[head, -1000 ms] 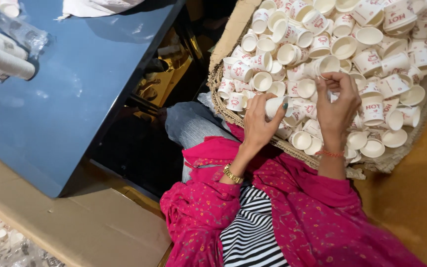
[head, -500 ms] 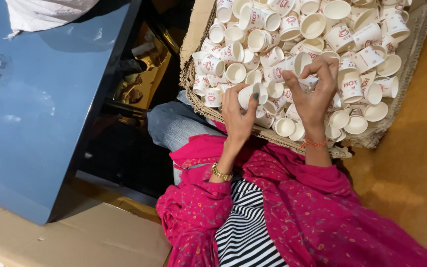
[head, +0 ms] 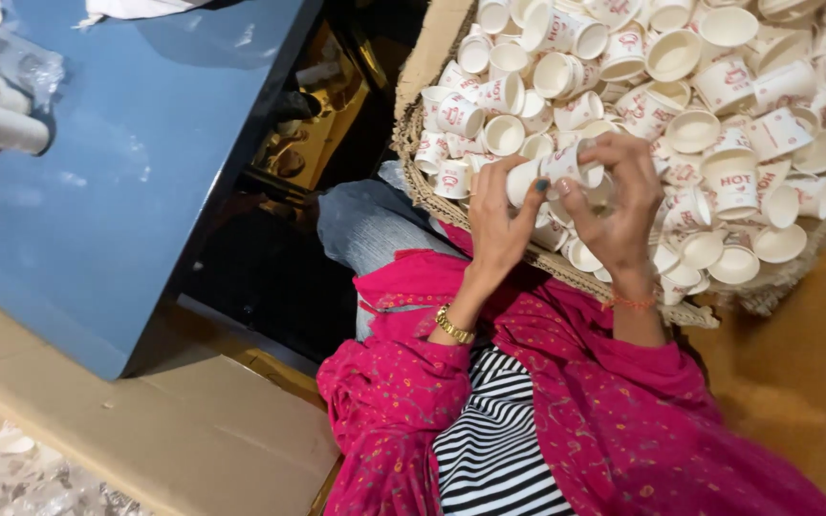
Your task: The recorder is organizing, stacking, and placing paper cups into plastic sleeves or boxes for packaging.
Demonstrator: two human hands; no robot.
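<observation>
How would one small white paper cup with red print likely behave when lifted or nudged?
The small white paper cup between the left hand and right hand looks thin-walled, so probably light and easily crushed. Cups lie tumbled in the woven basket, suggesting they tip and roll readily.

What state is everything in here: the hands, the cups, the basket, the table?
left hand: closed around a paper cup, over the basket
right hand: fingers curled on the same cup
held cup: on its side, gripped between both hands
loose cups: heaped, some on their sides, some mouth up
basket: heaped with cups, resting on the lap
blue table: upright, stacked cups in plastic at its left edge
</observation>
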